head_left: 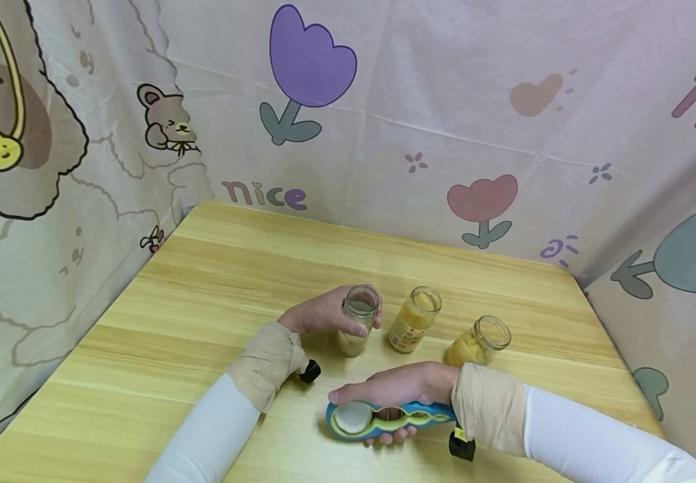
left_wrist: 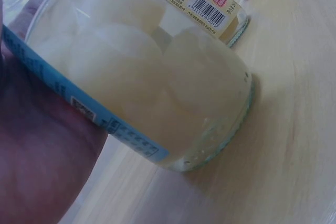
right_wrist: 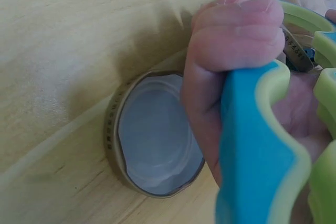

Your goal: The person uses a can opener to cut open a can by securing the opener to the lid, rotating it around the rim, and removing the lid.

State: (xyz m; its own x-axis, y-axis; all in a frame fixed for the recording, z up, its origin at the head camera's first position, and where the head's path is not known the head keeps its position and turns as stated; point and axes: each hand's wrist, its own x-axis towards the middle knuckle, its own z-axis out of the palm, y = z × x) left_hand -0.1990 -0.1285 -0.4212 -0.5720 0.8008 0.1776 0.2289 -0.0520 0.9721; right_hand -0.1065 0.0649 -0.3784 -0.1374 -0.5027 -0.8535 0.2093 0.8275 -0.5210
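Observation:
My left hand (head_left: 329,312) grips an uncapped glass jar (head_left: 361,302) standing on the table. In the left wrist view, the jar (left_wrist: 126,72) shows pale round pieces in clear liquid and a blue label. My right hand (head_left: 408,386) holds a blue and green jar opener (head_left: 426,414) low over the table, fingers wrapped round its handles. A pale round lid (head_left: 352,417) sits within the opener's large end loop. In the right wrist view, another lid (right_wrist: 157,135) with a printed gold rim lies inside-up on the wood beside the curled fingers (right_wrist: 236,35).
Just right of the held jar stands an open jar (head_left: 407,332) with yellow contents and a printed label. Further right, behind my right wrist, is another open jar (head_left: 465,347) with yellow pieces. A printed cloth (head_left: 384,134) hangs round the wooden table (head_left: 233,255).

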